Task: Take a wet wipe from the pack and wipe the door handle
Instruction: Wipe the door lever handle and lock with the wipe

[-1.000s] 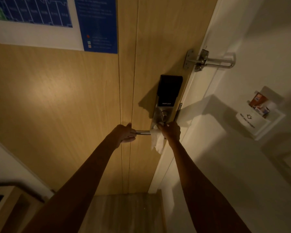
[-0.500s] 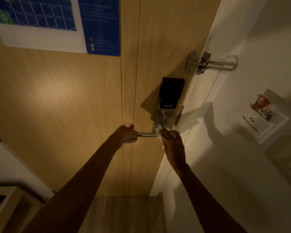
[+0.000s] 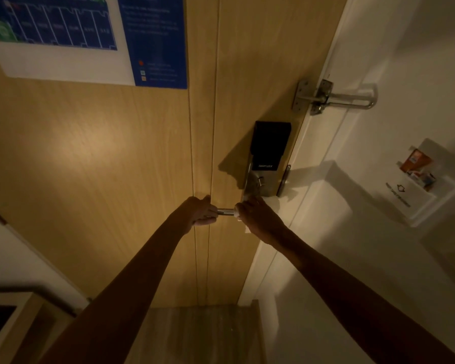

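The door handle [image 3: 225, 212], a metal lever set on the wooden door [image 3: 90, 166], is held from both ends. Its free end is enclosed by the left hand [image 3: 199, 211], whose grip is closed round the lever with the fingers curled beneath it. The end nearer the pivot is covered by the right hand [image 3: 258, 219], whose grip is closed over the wet wipe [image 3: 238, 213] and the lever together. The wipe is pressed between the palm and the metal, so most of it is hidden. Only a small white edge is seen at the thumb side, touching the handle, and another pale scrap shows below the hand. Between the two hands a short bare stretch of shiny lever is left exposed. Just above the right hand, the silver plate and black panel of the smart lock [image 3: 269, 145] are fixed to the door, with the words SMART LOCK printed on the panel. Higher up, a metal swing latch [image 3: 334, 97] is mounted across the door's edge and the white frame. A blue and white poster [image 3: 76, 35] is fastened to the upper left of the door. On the white wall [image 3: 378, 258] to the right, a white card holder [image 3: 426, 195] is mounted, with an orange card standing in it. A strip of wood-patterned floor [image 3: 195, 334] is seen at the foot of the door.
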Action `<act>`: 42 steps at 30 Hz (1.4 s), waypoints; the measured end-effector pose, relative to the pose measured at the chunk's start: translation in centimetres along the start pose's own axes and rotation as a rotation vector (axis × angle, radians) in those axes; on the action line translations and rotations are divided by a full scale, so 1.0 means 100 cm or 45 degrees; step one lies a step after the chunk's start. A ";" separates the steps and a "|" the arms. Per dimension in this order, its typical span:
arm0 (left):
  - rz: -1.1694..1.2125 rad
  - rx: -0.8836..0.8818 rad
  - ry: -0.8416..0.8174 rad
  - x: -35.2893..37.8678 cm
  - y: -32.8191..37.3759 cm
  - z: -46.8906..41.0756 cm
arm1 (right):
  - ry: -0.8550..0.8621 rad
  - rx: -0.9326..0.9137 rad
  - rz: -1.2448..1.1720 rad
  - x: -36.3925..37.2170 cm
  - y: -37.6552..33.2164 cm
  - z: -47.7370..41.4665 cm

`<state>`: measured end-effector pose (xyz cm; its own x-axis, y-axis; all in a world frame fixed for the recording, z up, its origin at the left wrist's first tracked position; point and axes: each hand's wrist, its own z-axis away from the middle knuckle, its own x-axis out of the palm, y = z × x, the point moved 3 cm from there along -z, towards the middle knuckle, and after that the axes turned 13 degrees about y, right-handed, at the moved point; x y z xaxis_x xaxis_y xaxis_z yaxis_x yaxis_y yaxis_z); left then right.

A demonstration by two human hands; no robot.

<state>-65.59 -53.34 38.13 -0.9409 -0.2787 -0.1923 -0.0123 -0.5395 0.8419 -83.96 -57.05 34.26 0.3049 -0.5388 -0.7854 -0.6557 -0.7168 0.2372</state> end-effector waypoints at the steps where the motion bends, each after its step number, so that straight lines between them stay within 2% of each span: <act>1: 0.005 -0.002 -0.006 0.000 -0.001 -0.001 | 0.012 -0.044 0.034 -0.003 0.002 0.001; 6: 0.072 -0.015 -0.039 0.003 -0.008 -0.006 | 0.140 -0.056 0.110 -0.013 0.014 0.019; 11: 0.085 -0.032 -0.051 0.002 -0.008 -0.005 | 0.096 -0.104 0.053 -0.015 0.024 0.016; 16: 0.090 -0.007 -0.089 -0.002 -0.008 -0.003 | 0.212 0.024 -0.034 -0.007 0.030 0.028; 19: 0.106 0.007 -0.092 -0.002 -0.009 -0.002 | 0.299 0.021 -0.025 -0.003 0.020 0.020; 31: 0.105 0.010 -0.048 -0.001 -0.008 0.002 | 0.306 0.192 -0.014 0.010 0.003 0.020; 33: 0.114 0.007 -0.040 -0.001 -0.008 0.003 | 0.272 0.337 -0.049 0.009 -0.010 0.014; 35: 0.118 -0.005 -0.033 0.000 -0.007 0.005 | 0.306 0.641 -0.153 -0.004 -0.016 0.018; 38: 0.158 -0.037 -0.014 0.002 -0.008 0.004 | 0.559 1.103 -0.435 -0.028 -0.024 0.045; 40: 0.175 -0.042 0.002 0.003 -0.010 0.003 | 0.739 1.555 -0.702 -0.034 -0.029 0.064; 42: 0.182 -0.037 0.023 0.003 -0.012 0.002 | 0.724 2.149 -1.082 -0.025 -0.029 0.068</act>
<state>-65.90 -52.58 37.16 -0.9261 -0.3686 -0.0805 0.1318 -0.5160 0.8464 -87.51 -50.60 31.63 0.7629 -0.6438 -0.0600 -0.0179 0.0718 -0.9973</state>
